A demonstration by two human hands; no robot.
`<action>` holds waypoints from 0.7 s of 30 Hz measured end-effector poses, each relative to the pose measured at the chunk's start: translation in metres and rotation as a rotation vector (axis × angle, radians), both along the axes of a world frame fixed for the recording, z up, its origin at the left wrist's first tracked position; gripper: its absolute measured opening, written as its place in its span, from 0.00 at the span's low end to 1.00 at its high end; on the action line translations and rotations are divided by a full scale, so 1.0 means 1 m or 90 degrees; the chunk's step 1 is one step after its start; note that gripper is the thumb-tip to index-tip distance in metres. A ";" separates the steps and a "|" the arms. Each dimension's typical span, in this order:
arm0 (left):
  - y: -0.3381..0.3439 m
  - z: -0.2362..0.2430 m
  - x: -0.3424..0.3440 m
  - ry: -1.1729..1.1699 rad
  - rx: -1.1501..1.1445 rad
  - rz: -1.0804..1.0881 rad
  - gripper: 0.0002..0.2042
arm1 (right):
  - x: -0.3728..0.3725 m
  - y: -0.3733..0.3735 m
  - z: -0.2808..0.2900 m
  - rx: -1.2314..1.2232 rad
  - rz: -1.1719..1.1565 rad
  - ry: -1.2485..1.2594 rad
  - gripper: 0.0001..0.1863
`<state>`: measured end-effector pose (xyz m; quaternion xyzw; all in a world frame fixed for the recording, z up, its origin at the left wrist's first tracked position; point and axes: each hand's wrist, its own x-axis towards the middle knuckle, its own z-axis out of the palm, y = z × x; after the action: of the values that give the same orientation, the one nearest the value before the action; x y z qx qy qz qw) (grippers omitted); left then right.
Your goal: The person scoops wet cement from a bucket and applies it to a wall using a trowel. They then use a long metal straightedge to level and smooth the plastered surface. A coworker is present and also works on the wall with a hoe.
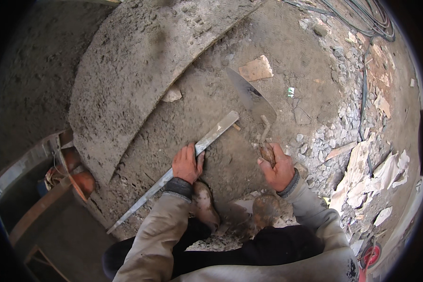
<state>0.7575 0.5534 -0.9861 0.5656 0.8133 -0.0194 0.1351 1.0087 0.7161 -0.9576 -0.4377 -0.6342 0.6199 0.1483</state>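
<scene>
My right hand (281, 170) is closed round the wooden handle of a pointed masonry trowel (252, 95). The trowel's grey blade points away from me and to the left, low over the dirty ground. My left hand (186, 164) grips a long, pale metal straightedge (217, 132), fingers on one side and thumb on the other. The straightedge slants from the lower left up to the middle, and a small stub juts out near its far end. My shoes show below the hands, one of them a muddy brown shoe (205, 204).
A rough mortar-covered slab (122, 80) with a curved-looking edge lies at the far left. A flat brown fragment (257, 68) lies beyond the trowel. Gravel (331, 127), torn paper (355, 174) and black cables (362, 19) lie to the right. Wooden boards (40, 207) border a recess at lower left.
</scene>
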 end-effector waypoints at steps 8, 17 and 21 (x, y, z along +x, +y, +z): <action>0.013 0.002 -0.015 -0.070 -0.149 0.079 0.24 | -0.004 0.005 -0.022 -0.017 0.145 -0.059 0.15; 0.017 0.006 -0.020 -0.083 -0.170 0.075 0.27 | -0.004 0.008 -0.031 0.002 0.190 -0.061 0.16; 0.022 0.002 -0.017 -0.076 -0.153 0.069 0.27 | 0.005 0.017 -0.004 -0.111 -0.044 0.044 0.18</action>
<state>0.7404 0.5753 -0.9841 0.5007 0.8250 -0.0759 0.2507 1.0133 0.7329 -0.9620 -0.4490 -0.5569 0.6819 0.1528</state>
